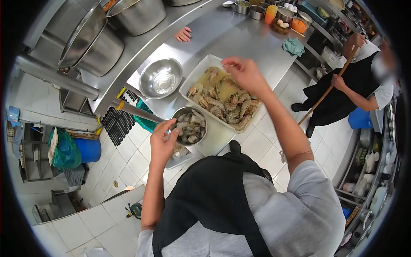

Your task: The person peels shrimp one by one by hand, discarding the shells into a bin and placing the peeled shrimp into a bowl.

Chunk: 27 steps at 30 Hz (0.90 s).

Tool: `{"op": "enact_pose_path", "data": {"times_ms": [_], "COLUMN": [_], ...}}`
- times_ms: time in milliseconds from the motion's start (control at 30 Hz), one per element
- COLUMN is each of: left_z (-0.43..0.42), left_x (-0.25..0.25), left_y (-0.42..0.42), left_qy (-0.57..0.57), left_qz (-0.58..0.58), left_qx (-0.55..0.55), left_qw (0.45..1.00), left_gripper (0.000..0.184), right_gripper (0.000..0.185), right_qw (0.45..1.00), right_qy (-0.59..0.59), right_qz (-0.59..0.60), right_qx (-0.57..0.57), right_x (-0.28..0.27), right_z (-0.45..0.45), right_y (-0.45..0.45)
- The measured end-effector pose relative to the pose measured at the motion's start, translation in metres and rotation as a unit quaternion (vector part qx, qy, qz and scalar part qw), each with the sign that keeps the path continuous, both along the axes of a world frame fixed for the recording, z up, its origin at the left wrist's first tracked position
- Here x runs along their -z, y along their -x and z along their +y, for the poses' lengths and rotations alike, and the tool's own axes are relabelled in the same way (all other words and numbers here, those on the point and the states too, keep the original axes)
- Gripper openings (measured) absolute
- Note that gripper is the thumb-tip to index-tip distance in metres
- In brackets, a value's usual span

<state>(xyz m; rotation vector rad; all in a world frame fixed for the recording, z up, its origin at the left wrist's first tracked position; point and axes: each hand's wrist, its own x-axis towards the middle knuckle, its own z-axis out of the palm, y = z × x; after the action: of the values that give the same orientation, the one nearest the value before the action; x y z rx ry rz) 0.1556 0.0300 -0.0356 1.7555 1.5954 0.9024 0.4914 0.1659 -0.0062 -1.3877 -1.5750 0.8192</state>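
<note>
My left hand (162,138) is resting at the rim of the small steel bowl (206,130), thumb and fingers slightly parted; whether they are gripping it, I cannot tell. Greyish shrimp (191,123) are lying in this bowl. My right hand (229,64) is hanging over the edge of the pale tub (195,73), its fingers bending inward; I cannot tell whether they are pinching anything. Brownish shrimp (246,105) are lying inside the tub in yellowish liquid (227,91). A wider metal basin (161,79) is standing beside the tub.
</note>
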Motion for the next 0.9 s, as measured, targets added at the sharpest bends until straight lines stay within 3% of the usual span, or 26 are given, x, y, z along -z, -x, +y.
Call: {"op": "enact_pose_path", "data": {"times_ms": [100, 167, 300, 400, 467, 567, 700, 900], "left_z": [-0.001, -0.001, 0.002, 0.003, 0.003, 0.001, 0.003, 0.008], "left_x": [0.010, 0.020, 0.024, 0.024, 0.025, 0.029, 0.033, 0.031], "left_y": [-0.010, -0.015, -0.019, -0.024, -0.026, -0.030, -0.026, -0.029], "left_qy": [0.015, 0.015, 0.034, 0.048, 0.050, 0.051, 0.047, 0.067], "left_qz": [-0.012, -0.018, -0.039, -0.043, -0.040, -0.027, -0.013, -0.045], "left_qx": [0.006, 0.005, -0.004, -0.018, -0.028, -0.034, -0.035, -0.042], "left_qw": [1.000, 1.000, 0.999, 0.998, 0.998, 0.998, 0.998, 0.996], "left_gripper": [0.034, 0.034, 0.032, 0.031, 0.031, 0.032, 0.032, 0.031], "right_gripper": [0.028, 0.029, 0.036, 0.028, 0.028, 0.024, 0.016, 0.025], "right_qw": [0.997, 0.969, 0.834, 0.820, 0.833, 0.854, 0.900, 0.934], "right_qy": [0.018, 0.067, 0.149, 0.114, 0.056, 0.008, -0.040, -0.013], "right_qz": [-0.067, -0.224, -0.464, -0.486, -0.486, -0.478, -0.416, -0.316], "right_qx": [-0.027, -0.076, -0.260, -0.279, -0.257, -0.205, -0.120, -0.164], "right_x": [0.007, 0.014, 0.054, 0.080, 0.119, 0.129, 0.110, 0.082], "right_z": [0.015, 0.014, 0.005, -0.026, -0.028, -0.009, 0.029, 0.046], "right_y": [-0.040, -0.051, -0.039, -0.024, -0.021, -0.022, -0.028, -0.040]}}
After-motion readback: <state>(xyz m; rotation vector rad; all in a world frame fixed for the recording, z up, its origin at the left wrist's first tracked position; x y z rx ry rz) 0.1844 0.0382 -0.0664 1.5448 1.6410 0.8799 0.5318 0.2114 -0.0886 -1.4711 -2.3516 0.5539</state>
